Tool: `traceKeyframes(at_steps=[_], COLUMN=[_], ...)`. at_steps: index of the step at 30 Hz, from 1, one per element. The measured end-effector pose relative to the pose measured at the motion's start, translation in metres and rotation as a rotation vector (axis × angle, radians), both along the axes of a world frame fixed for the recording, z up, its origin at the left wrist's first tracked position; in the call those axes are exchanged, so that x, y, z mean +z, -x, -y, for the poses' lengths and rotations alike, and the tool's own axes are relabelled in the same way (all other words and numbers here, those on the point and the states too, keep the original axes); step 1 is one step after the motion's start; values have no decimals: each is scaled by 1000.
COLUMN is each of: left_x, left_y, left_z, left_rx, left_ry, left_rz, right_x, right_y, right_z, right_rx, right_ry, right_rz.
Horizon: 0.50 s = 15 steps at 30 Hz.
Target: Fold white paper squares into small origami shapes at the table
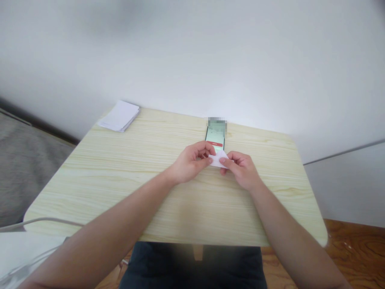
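Both of my hands meet over the middle of a light wooden table. Between them is a small folded piece of white paper. My left hand pinches its left side with thumb and fingers curled. My right hand pinches its right side, thumb on top. Part of the paper is hidden under my fingers. Just behind the hands a smartphone lies flat with its screen lit.
A stack of white paper sheets sits at the table's far left corner. A white wall stands right behind the table. A white cable runs at the lower left. Wooden floor shows to the right.
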<state>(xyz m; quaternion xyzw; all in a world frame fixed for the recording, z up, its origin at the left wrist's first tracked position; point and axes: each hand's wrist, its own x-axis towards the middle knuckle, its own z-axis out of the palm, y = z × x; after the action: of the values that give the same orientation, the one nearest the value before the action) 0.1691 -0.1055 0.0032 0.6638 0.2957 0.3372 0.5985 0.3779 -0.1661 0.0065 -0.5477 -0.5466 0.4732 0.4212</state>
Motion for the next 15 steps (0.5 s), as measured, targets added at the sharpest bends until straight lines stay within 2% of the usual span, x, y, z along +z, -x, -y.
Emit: traceKeyframes(at_steps=[7,15], left_x=[2,2], left_y=[-3,-3], left_z=[2,2], left_rx=[-9,-18], left_ry=[32,25], left_rz=[32,-3], right_x=[-1,0], right_y=[1,1], right_z=[0,0], right_rx=[48,8], right_ry=[14,26], right_rz=[-49,-8])
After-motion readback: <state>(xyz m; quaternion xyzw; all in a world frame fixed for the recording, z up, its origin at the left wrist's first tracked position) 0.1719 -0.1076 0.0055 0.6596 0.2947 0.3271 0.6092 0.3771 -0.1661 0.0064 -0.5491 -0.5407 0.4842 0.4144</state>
